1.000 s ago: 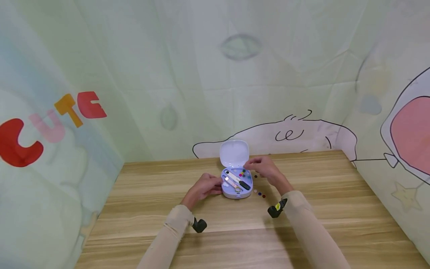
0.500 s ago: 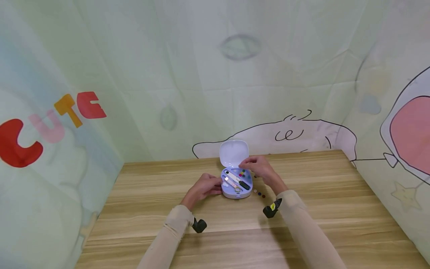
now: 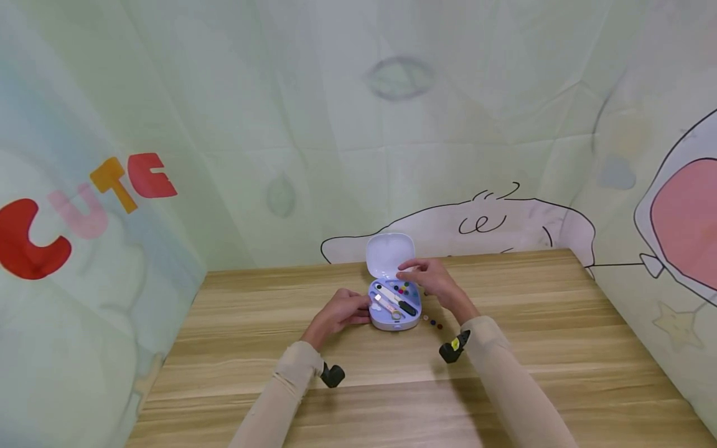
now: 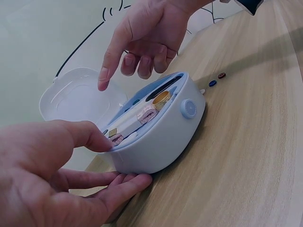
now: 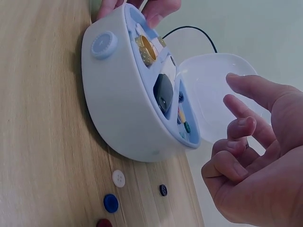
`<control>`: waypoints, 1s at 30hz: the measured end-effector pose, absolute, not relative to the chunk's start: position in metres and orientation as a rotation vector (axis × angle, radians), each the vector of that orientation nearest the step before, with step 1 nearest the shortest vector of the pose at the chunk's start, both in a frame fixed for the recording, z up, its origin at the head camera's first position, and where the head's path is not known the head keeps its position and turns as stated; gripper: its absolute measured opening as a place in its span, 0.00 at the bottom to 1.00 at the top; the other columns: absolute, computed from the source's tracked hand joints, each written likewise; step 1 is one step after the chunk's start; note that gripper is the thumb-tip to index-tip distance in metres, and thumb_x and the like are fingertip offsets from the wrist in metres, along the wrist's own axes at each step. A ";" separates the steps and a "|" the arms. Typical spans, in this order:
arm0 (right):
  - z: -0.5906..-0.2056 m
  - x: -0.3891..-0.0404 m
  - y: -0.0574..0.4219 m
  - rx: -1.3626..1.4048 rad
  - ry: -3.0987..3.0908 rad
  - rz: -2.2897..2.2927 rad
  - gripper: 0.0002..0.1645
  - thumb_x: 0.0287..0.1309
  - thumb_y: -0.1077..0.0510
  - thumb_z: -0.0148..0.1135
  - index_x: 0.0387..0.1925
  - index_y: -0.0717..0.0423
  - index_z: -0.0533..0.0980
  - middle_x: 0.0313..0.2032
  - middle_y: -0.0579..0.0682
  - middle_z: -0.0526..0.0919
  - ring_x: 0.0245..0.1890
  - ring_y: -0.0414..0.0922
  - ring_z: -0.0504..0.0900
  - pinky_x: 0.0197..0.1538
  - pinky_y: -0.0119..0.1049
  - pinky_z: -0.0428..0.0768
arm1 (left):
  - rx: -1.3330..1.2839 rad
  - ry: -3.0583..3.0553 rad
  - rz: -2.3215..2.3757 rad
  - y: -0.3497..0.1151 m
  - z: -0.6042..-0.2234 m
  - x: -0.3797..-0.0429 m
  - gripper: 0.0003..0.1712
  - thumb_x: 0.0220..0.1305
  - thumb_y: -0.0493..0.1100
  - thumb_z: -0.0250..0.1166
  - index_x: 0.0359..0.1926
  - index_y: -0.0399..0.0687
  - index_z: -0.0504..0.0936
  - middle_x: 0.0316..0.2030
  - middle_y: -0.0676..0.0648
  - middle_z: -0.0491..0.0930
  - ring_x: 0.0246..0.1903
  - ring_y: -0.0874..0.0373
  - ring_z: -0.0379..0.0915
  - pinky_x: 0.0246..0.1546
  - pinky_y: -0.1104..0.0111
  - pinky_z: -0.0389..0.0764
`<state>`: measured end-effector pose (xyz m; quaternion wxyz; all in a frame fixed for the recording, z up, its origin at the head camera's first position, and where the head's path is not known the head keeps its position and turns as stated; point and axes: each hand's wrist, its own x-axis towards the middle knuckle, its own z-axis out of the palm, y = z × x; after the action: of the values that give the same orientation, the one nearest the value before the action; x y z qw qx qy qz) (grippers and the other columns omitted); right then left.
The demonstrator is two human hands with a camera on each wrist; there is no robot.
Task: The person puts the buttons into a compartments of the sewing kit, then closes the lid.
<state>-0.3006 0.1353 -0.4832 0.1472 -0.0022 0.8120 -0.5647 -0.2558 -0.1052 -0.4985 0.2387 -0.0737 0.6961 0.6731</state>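
A small white sewing box [image 3: 383, 325] with a pale blue inner tray stands on the table, its lid [image 5: 208, 90] tipped back. My left hand [image 3: 343, 309] holds the box's left side, thumb on the rim and fingers low against the wall in the left wrist view. Over the back right compartment hovers my right hand [image 3: 435, 279], thumb and index finger apart with nothing between them. Several coloured buttons [image 5: 187, 126] lie in that compartment. Beside them the tray holds a slim white tool with a black end [image 5: 163, 93] and a gold ring-shaped item [image 5: 146, 50].
Right of the box, loose buttons lie on the wooden table [image 3: 252, 323]: a white one [image 5: 119, 178], a blue one [image 5: 111, 203], a dark one [image 5: 163, 190] and a red one [image 5: 104, 222]. A printed fabric backdrop [image 3: 280, 155] rises behind the table.
My right hand has moved left over the box, and its thumb and index finger have parted. A dark button now shows in the compartment beneath. The left hand has stayed in place.
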 end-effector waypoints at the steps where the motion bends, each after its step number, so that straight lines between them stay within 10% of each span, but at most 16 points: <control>1: -0.483 -0.300 0.136 -0.013 2.337 -1.626 0.21 0.62 0.45 0.73 0.52 0.50 0.85 0.55 0.54 0.81 0.54 0.53 0.74 0.55 0.57 0.78 | -0.204 1.907 1.843 -0.105 -0.498 -0.256 0.15 0.70 0.32 0.59 0.52 0.22 0.78 0.41 0.37 0.83 0.37 0.53 0.82 0.51 0.56 0.87; 11: -0.482 -0.299 0.148 -0.043 2.341 -1.635 0.25 0.59 0.44 0.76 0.54 0.50 0.84 0.42 0.52 0.80 0.49 0.56 0.74 0.49 0.52 0.78 | -0.209 1.901 1.844 -0.106 -0.498 -0.256 0.16 0.70 0.32 0.60 0.53 0.22 0.77 0.40 0.38 0.84 0.37 0.54 0.82 0.51 0.57 0.87; 22: -0.484 -0.296 0.164 -0.052 2.350 -1.604 0.25 0.62 0.44 0.73 0.57 0.48 0.82 0.51 0.54 0.78 0.50 0.56 0.71 0.49 0.49 0.76 | -0.212 1.904 1.840 -0.106 -0.499 -0.257 0.15 0.71 0.33 0.60 0.52 0.23 0.78 0.39 0.39 0.84 0.36 0.55 0.82 0.49 0.59 0.88; 30: -0.491 -0.296 0.174 -0.078 2.359 -1.660 0.23 0.60 0.48 0.76 0.55 0.49 0.84 0.37 0.50 0.77 0.33 0.47 0.69 0.28 0.32 0.68 | -0.197 1.912 1.828 -0.107 -0.499 -0.256 0.15 0.72 0.33 0.60 0.52 0.23 0.78 0.40 0.38 0.84 0.37 0.54 0.82 0.50 0.59 0.88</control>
<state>-0.2965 0.1738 -0.4909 0.1278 -0.0269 0.8108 -0.5706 -0.2559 -0.1070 -0.4992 0.2421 -0.0720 0.6992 0.6688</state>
